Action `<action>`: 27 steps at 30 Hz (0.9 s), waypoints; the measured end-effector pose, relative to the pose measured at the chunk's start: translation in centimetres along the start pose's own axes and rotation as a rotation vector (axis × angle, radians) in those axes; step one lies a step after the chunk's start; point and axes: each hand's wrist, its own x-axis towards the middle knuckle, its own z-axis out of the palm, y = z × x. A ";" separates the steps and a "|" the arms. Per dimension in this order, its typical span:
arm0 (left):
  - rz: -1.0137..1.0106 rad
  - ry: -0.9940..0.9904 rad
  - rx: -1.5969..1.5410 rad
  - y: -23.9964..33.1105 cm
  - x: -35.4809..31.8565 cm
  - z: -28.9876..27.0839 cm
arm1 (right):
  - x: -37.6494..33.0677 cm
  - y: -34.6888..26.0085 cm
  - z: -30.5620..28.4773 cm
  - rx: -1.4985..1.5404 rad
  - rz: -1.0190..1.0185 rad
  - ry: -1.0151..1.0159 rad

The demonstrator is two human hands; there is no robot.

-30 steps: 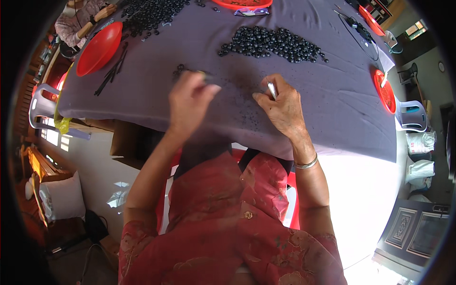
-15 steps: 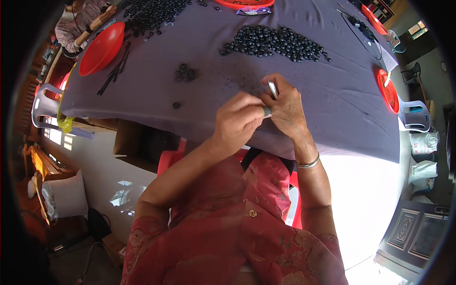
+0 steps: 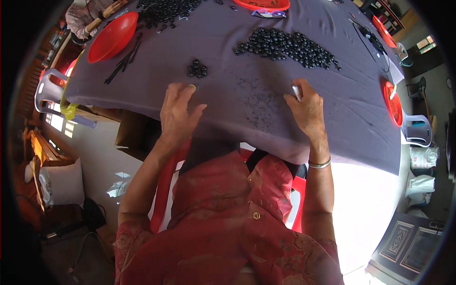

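Note:
My left hand [image 3: 179, 111] hovers over the near part of the cloth with its fingers apart, just below a small cluster of black bead-like pieces [image 3: 197, 69]. A pale yellowish band shows near one of its fingertips; I see nothing held there. My right hand [image 3: 308, 109] is closed around a short silvery-white tool [image 3: 296, 92], whose kind I cannot make out. Between the hands, dark crumbs [image 3: 256, 104] are scattered over the cloth. Beyond them lies a larger heap of shiny black bead-like pieces [image 3: 289, 47].
A purple-grey cloth [image 3: 351, 104] covers the table. At the left stand a red basin [image 3: 114, 38] and dark thin sticks [image 3: 123, 61]. Another black heap [image 3: 166, 12] lies at the far left near a co-worker's hand [image 3: 115, 6]. A red tray [image 3: 393, 104] is at the right edge.
My hands were close together above the crumbs; they have parted. The left has moved left and opened, while the right has shifted slightly right with the silvery-white tool. The view has shifted slightly.

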 end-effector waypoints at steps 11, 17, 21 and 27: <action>0.017 -0.111 0.032 -5.8 2.1 1.3 | 6.4 -2.0 3.7 0.006 -0.219 -0.119; -0.045 -0.049 0.004 -5.2 3.8 2.4 | 11.7 -2.7 9.3 -0.007 -0.260 -0.118; -0.065 0.025 -0.043 -3.7 2.6 1.8 | 12.7 -3.8 11.0 -0.179 -0.298 -0.195; -0.041 0.027 -0.348 -0.4 1.7 2.0 | 11.7 -5.0 10.7 -0.273 -0.219 -0.269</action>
